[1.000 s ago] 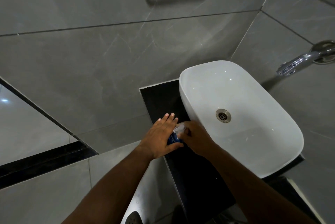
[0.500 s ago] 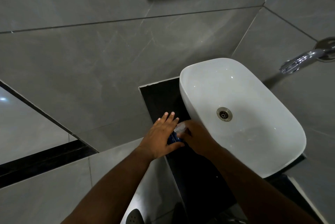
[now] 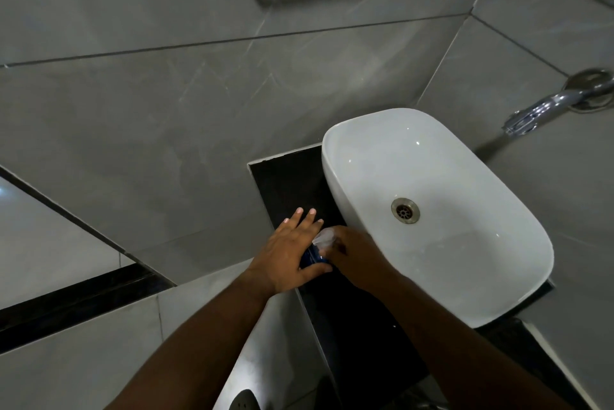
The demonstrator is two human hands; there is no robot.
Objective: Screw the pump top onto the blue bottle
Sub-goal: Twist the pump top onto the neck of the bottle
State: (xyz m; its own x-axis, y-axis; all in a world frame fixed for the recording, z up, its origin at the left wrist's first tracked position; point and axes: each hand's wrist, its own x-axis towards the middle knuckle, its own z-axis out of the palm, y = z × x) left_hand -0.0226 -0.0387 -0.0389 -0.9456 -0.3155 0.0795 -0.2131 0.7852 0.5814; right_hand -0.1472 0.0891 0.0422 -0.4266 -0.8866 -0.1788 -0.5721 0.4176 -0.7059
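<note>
The blue bottle (image 3: 311, 258) stands on the black counter (image 3: 292, 183) just left of the white basin; only a small patch of blue shows between my hands. My left hand (image 3: 288, 255) wraps the bottle from the left, thumb under it and fingers stretched out flat. The whitish clear pump top (image 3: 323, 238) sits on the bottle's neck, and my right hand (image 3: 357, 255) is closed around it from the right. Most of the bottle and the neck joint are hidden by my hands.
A white oval basin (image 3: 465, 293) with a metal drain (image 3: 405, 210) fills the counter's right side. A chrome tap (image 3: 538, 110) juts from the grey tiled wall at upper right. The counter's left edge drops off beside my left wrist.
My hands stay in the same grip on the bottle and the pump top. The view has shifted slightly; no clear turn of the top is visible.
</note>
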